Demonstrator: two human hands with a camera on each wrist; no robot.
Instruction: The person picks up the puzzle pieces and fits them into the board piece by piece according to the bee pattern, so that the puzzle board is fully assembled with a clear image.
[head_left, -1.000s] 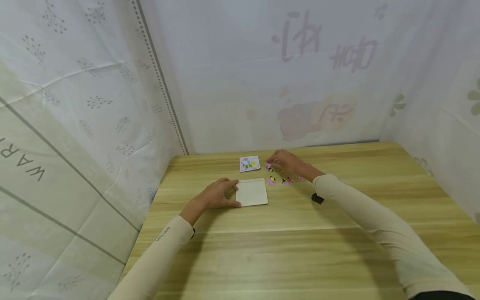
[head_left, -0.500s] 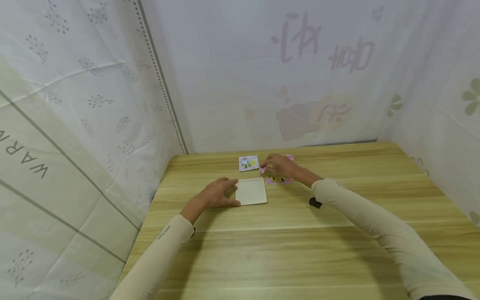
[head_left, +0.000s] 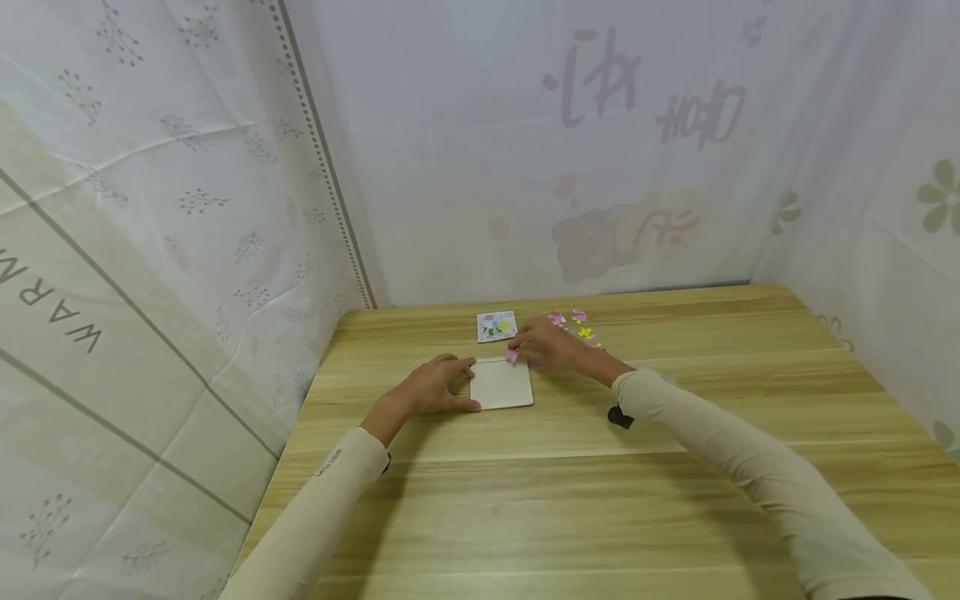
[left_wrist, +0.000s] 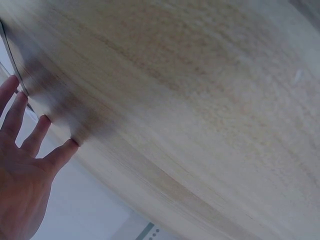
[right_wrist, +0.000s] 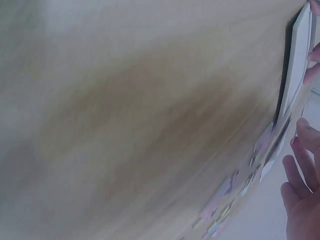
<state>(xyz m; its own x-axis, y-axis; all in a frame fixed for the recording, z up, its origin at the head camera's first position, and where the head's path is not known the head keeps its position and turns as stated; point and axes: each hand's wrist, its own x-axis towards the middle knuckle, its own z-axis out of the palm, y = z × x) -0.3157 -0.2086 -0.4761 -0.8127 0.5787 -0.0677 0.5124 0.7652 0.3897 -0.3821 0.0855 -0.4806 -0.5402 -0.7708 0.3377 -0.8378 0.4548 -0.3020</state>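
A square white puzzle tray [head_left: 501,385] with a raised rim lies on the table. My left hand [head_left: 437,387] touches its left edge, the thumb at the near corner and the forefinger near the far corner. In the left wrist view, the fingers [left_wrist: 31,142] are spread and fairly straight. My right hand [head_left: 551,343] pinches a pink jigsaw puzzle piece [head_left: 512,354] between thumb and fingertips, over the tray's far edge. More loose puzzle pieces [head_left: 585,332], pink and yellow, lie beyond and beside that hand, which partly hides them.
A small picture card [head_left: 497,326] with a bee on it lies behind the tray. The wooden table [head_left: 480,500] ends at a printed curtain [head_left: 465,167] at the back. Curtains also hang on both sides.
My right hand has come left and nearer from among the loose pieces, bringing the pink puzzle piece to the tray's far edge. My left hand has stayed at the tray.
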